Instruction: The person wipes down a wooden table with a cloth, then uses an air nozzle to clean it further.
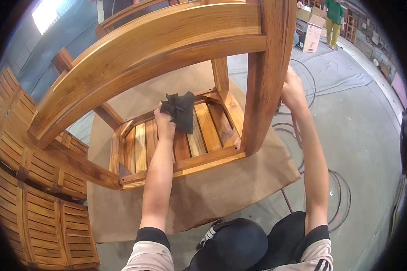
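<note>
A varnished wooden chair (254,104) with a slatted seat stands tilted in front of me; whether it is upside down is hard to tell. My left hand (163,118) reaches through its frame, fingers closed on a dark cloth (184,113) over the slats. To the right, my right hand (293,91) is beside the chair's thick post, its fingers curled and partly hidden behind the wood. A reddish hose runs close to that forearm, and a small dark part shows below the fingers; what the hand holds cannot be made out.
Brown cardboard (203,198) lies under the chair. Slatted wooden furniture (40,217) is stacked along the left. Hoses (348,198) loop over the grey floor at right. Farther back are an open carton (310,34) and a person in green (333,16).
</note>
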`<state>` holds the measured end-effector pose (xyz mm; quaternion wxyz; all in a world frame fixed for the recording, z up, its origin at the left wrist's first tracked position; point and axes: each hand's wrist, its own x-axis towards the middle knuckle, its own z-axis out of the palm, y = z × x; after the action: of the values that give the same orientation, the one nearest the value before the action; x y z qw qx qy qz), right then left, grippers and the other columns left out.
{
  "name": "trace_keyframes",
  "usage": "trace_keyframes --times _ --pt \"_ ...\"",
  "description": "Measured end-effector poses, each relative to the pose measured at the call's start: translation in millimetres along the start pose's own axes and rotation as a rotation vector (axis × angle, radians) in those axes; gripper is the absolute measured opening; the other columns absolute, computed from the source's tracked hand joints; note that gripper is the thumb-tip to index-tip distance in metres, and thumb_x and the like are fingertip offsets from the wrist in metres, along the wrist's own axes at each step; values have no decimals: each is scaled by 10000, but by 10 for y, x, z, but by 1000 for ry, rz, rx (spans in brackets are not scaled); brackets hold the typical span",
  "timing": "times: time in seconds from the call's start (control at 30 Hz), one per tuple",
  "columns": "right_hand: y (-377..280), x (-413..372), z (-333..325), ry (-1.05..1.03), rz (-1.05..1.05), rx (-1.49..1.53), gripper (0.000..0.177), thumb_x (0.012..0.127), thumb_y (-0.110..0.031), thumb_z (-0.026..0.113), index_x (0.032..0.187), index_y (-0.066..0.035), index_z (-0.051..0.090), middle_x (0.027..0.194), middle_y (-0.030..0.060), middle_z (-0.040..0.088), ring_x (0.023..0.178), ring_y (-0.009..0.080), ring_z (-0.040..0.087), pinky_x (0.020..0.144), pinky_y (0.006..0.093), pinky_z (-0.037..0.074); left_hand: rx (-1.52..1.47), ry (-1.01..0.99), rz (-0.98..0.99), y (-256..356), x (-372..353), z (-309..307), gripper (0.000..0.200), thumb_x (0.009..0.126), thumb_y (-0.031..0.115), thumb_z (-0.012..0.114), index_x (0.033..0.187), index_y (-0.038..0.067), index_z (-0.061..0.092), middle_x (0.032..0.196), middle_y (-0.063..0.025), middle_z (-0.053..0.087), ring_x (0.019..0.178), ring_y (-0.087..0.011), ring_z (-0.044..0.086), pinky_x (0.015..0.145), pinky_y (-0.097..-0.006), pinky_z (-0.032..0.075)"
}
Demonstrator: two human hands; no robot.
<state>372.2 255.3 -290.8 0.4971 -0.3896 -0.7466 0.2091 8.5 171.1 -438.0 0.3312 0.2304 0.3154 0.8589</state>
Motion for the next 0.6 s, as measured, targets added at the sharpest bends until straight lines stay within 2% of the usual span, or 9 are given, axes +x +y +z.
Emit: trace_keyframes --times 0.13,0.23,0.27,0.37,0.43,0.47,0.53,0.57,0.6 --pt "-59 -72 -3 0 -90 -56 214 945 -192 517 1044 -6 557 657 198 641 594 298 668 580 399 504 505 -133 396 -97 88 -85 304 986 282 529 889 10 622 811 -90 661 738 -216 636 663 -360 500" --pt "-289 -152 -145 -46 60 -69 198 946 -194 526 1032 -22 574 618 183 631 588 307 660 587 407 500 1439 197 730 74 -96 643 156 910 187 634 854 41 624 799 -128 653 734 -309 630 690 -397 499" --pt "-296 -157 -168 -39 38 -72 199 945 -197 532 1033 -25 575 606 178 626 583 307 658 585 410 497 1194 51 833 155 -341 1017 160 892 174 664 852 29 608 798 -172 628 734 -339 616 674 -398 487" --pt "-388 -186 -250 -53 61 -40 188 939 -196 550 1027 -30 563 582 188 605 571 346 635 574 443 477 1109 -263 1213 -241 -140 1612 195 879 226 673 840 53 593 828 -146 612 776 -315 611 681 -418 500" --pt "-125 -127 -155 0 -58 25 182 928 -183 555 1033 -34 540 587 215 588 583 409 606 576 487 457 1245 -481 1344 -517 -40 1739 173 864 200 673 857 43 599 850 -148 617 843 -322 610 730 -422 508" --pt "-71 -129 -129 36 -141 -7 175 935 -166 546 1056 -40 535 585 203 590 552 376 611 542 450 465 1296 -606 1415 -745 50 1701 165 856 187 673 866 39 602 861 -149 620 877 -325 609 755 -425 511" --pt "-143 -164 -166 62 -198 -57 182 943 -153 538 1090 -49 516 563 182 579 524 346 618 517 430 472 1159 -595 1153 -981 104 1661 273 812 152 669 1025 -17 643 955 -165 648 956 -376 590 829 -429 506" --pt "-191 -167 -182 51 -179 -82 197 944 -160 532 1103 -47 503 560 192 569 524 362 612 517 452 461 1322 -755 1337 -1011 228 1549 318 803 185 683 1062 3 649 1006 -172 641 929 -362 607 802 -432 512" --pt "-303 -180 -237 2 -95 -123 213 945 -168 525 1117 -48 484 578 209 573 557 396 600 534 474 447 1336 -838 1225 -1040 295 1450 345 802 211 685 1080 13 636 1033 -177 630 916 -372 612 794 -446 513"
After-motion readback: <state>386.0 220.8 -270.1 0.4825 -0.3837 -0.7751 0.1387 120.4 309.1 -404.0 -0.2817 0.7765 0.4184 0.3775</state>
